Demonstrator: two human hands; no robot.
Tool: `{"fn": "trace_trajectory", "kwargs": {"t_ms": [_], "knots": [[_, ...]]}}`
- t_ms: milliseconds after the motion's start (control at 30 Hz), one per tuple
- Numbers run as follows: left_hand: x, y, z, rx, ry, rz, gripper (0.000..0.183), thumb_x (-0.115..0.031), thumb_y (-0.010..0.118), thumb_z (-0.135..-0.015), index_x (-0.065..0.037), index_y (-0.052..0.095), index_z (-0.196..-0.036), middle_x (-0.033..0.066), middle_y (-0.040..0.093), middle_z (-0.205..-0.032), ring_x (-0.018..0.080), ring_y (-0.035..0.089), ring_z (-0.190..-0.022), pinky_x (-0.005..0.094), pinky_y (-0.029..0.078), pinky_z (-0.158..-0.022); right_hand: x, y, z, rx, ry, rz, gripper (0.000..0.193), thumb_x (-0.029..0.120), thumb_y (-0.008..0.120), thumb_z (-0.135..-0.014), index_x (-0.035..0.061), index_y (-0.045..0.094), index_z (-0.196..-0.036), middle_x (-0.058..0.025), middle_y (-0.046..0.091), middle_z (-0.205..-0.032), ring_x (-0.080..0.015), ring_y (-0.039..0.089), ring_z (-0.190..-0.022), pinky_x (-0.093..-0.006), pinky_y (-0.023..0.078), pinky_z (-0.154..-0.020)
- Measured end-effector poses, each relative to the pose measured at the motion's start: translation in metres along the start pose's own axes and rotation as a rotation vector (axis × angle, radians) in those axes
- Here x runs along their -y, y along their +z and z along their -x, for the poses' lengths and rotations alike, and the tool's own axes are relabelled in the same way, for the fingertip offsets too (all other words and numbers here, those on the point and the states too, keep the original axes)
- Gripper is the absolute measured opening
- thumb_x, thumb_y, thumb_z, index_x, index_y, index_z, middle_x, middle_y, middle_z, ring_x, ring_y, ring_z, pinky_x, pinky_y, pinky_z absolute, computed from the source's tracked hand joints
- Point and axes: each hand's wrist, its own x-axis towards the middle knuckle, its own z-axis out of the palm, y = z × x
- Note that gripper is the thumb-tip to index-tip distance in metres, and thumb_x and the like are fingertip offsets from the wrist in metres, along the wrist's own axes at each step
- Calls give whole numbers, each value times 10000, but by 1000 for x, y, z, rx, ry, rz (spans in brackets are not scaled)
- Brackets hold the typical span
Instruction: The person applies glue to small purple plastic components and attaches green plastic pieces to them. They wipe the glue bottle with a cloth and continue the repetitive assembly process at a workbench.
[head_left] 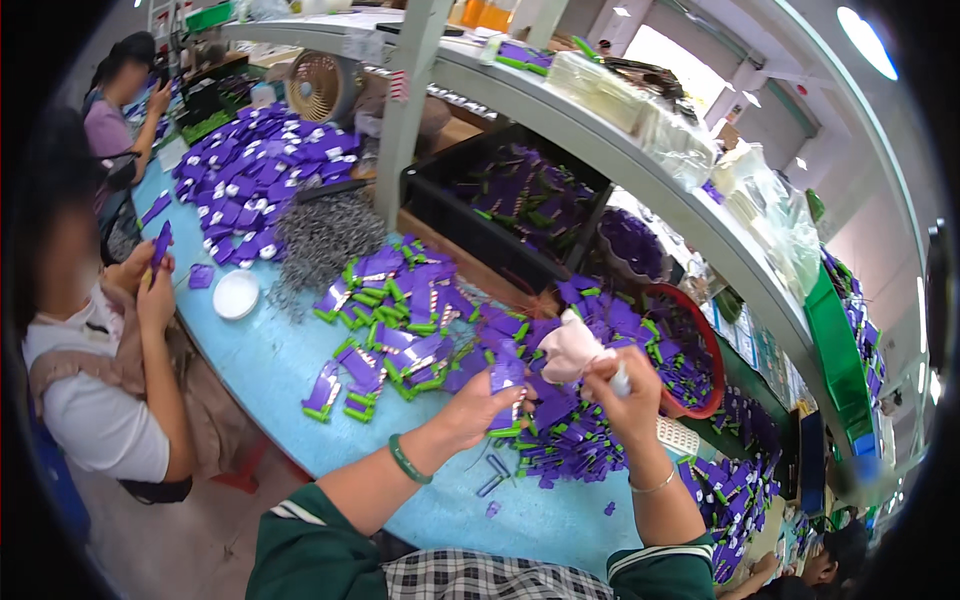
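Note:
My left hand (pixel 468 412) is closed on a flat purple plastic piece (pixel 507 374), held upright above the table by its lower part. In my right hand (pixel 630 393) is a bunched white cloth (pixel 572 350), which seems to be wrapped over the end of a pale handle; my fingers hide most of that handle. The cloth is just right of the purple piece, and I cannot tell whether they touch. Beneath both hands spreads a heap of purple pieces with green ends (pixel 575 445). More such pieces (pixel 395 325) lie beyond my left hand.
Small grey metal parts (pixel 330 235) are heaped near a white round dish (pixel 236 295). A black crate (pixel 470 225) and a red basket (pixel 716 375) hold purple pieces. A shelf (pixel 610 140) runs overhead. At left, a co-worker's hands (pixel 150 280) hold a purple piece.

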Motion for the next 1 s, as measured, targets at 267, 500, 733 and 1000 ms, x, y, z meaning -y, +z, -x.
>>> {"fn": "trace_trajectory", "kwargs": {"t_ms": [267,500,733,1000], "knots": [[-9,19,9,154,213,-316,506,114,507,-788,-31,435,-1267,50,570,-1099,140,548,-988,283,464,-830,43,65,14,126,-79,-106,199,57,785,-675,32,664,-831,-82,641,-729,-180,620,-622,-288,483,-605],[0,8,3,158,239,-560,547,86,507,-760,-18,396,-1285,69,547,-1059,155,528,-988,303,444,-845,37,67,4,100,-84,109,159,97,774,-700,40,648,-777,-105,603,-687,-255,609,-604,-330,472,-560],[4,6,4,309,99,-224,442,11,538,-838,-62,422,-1258,43,547,-1033,103,539,-905,283,475,-796,19,44,12,21,211,-284,116,26,725,-735,22,613,-767,-17,594,-689,-89,557,-611,-241,437,-537],[5,3,1,368,126,-447,465,20,503,-845,-55,377,-1286,30,521,-1014,111,539,-887,265,482,-765,29,55,20,-63,-163,153,94,32,703,-759,19,610,-765,-40,616,-692,-119,561,-612,-273,458,-581]]}}
